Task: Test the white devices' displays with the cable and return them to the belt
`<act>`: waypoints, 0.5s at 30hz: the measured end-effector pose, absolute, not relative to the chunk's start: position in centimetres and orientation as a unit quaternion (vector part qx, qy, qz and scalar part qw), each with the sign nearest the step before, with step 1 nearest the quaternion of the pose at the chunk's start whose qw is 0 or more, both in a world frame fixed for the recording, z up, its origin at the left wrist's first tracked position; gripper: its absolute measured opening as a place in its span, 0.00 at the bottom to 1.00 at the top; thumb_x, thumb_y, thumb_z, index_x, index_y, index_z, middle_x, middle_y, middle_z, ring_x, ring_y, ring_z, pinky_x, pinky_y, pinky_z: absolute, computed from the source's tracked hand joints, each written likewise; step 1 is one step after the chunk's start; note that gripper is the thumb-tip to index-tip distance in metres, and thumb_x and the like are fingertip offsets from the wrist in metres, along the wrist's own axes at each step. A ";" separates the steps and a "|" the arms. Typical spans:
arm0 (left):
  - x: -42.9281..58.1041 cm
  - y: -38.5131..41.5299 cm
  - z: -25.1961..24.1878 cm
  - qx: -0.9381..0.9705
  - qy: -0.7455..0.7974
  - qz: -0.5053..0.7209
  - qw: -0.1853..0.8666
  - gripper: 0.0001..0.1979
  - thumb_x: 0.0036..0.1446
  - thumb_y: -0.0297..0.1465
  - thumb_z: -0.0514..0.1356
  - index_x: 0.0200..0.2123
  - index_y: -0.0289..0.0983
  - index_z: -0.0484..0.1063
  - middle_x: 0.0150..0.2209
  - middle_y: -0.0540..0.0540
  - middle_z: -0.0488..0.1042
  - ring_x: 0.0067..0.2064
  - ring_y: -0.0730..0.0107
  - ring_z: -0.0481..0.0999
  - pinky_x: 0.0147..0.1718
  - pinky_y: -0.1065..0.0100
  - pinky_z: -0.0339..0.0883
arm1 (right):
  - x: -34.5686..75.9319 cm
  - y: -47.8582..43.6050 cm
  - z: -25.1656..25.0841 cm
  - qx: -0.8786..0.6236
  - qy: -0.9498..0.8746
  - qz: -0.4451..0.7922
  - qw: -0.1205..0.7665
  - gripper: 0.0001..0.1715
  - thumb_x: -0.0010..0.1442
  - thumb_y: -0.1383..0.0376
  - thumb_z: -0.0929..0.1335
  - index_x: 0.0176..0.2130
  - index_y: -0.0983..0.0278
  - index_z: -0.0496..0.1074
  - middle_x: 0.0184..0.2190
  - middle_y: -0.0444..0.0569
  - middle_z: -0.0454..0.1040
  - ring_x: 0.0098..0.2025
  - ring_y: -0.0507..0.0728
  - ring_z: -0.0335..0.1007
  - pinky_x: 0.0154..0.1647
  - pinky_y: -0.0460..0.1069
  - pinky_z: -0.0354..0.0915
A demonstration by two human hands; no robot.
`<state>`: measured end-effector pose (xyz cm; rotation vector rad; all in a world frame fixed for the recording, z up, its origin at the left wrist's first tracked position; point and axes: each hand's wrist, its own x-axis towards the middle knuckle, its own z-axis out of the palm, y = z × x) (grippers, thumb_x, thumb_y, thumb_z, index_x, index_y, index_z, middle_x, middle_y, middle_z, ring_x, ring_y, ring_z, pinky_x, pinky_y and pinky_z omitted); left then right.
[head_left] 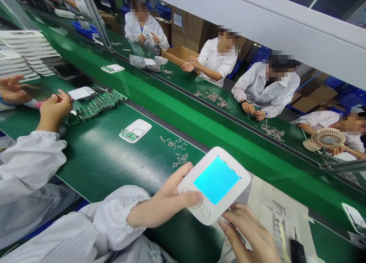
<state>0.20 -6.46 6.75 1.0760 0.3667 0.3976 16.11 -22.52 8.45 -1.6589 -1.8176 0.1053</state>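
Observation:
A white handheld device (217,181) with a lit blue screen is in my left hand (173,198), tilted toward me. My left thumb lies on the buttons below its screen, and the fingers wrap behind it. At the device's lower right edge, my right hand (250,230) has its fingertips pinched together; what they hold is mostly hidden. Below the right hand lies a cardboard sheet (294,213) with tape on it, and a dark tool or connector (297,247) rests there. Small metal pieces (174,143) are scattered beyond my left hand.
A white housing with a circuit board (135,131) lies on the green table (114,171). Beside a co-worker's hands (55,106) are green circuit boards (100,105) and stacked white housings (28,51). A green conveyor (160,103) runs across; several people sit beyond it.

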 end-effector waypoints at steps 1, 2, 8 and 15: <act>0.6 -5.6 6.5 0.508 0.186 0.207 0.815 0.18 0.53 0.37 0.66 0.42 0.37 0.63 0.36 0.49 0.72 0.35 0.69 0.73 0.31 0.71 0.68 | 16.3 -22.8 8.2 -0.633 -0.705 0.036 0.319 0.14 0.60 0.76 0.66 0.45 0.63 0.69 0.31 0.47 0.78 0.29 0.54 0.75 0.39 0.51 0.73; 1.2 -4.5 6.2 0.513 0.204 0.237 0.800 0.19 0.53 0.37 0.66 0.43 0.38 0.63 0.37 0.48 0.72 0.35 0.68 0.74 0.30 0.71 0.69 | 16.6 -23.1 8.0 -0.629 -0.715 0.032 0.304 0.14 0.60 0.75 0.66 0.45 0.63 0.69 0.30 0.46 0.78 0.27 0.53 0.74 0.40 0.51 0.73; 6.8 7.2 3.5 0.712 0.370 0.345 0.487 0.17 0.66 0.32 0.48 0.55 0.33 0.50 0.54 0.33 0.66 0.47 0.61 0.75 0.38 0.63 0.74 | 17.5 -25.0 7.2 -0.664 -0.699 -0.016 0.267 0.08 0.63 0.70 0.64 0.43 0.61 0.69 0.29 0.45 0.79 0.27 0.54 0.75 0.38 0.50 0.73; 14.1 12.8 -1.6 0.839 0.430 0.181 0.279 0.17 0.63 0.34 0.58 0.53 0.33 0.66 0.48 0.40 0.70 0.47 0.60 0.73 0.46 0.53 0.70 | 15.8 -25.0 6.2 -0.653 -0.699 -0.011 0.291 0.11 0.68 0.67 0.59 0.40 0.62 0.70 0.24 0.44 0.76 0.22 0.52 0.72 0.37 0.49 0.71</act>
